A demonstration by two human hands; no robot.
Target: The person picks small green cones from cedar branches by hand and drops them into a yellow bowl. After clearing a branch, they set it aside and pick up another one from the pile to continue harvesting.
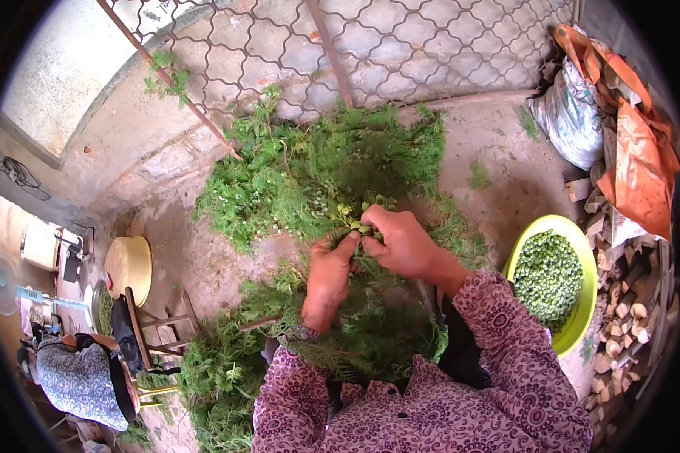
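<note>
My left hand (328, 276) is closed around an evergreen sprig (345, 217) with small yellow-green cones. My right hand (402, 240) pinches at the same sprig, its fingertips close beside my left thumb; what exactly lies between those fingers is partly hidden. Feathery green foliage (378, 332) hangs below my hands, over my lap. Beyond them a large heap of cut evergreen branches (279, 177), dotted with pale cones, lies on the ground. To my right stands a yellow-green basin (591, 291) holding many small green cones (548, 275).
A wire mesh fence (400, 53) borders the far side. Stacked firewood (619, 325), a white sack (570, 117) and an orange sheet (638, 166) line the right. On the left are a beige basin (132, 268), a wooden chair frame (159, 328) and another person (83, 381) bending over.
</note>
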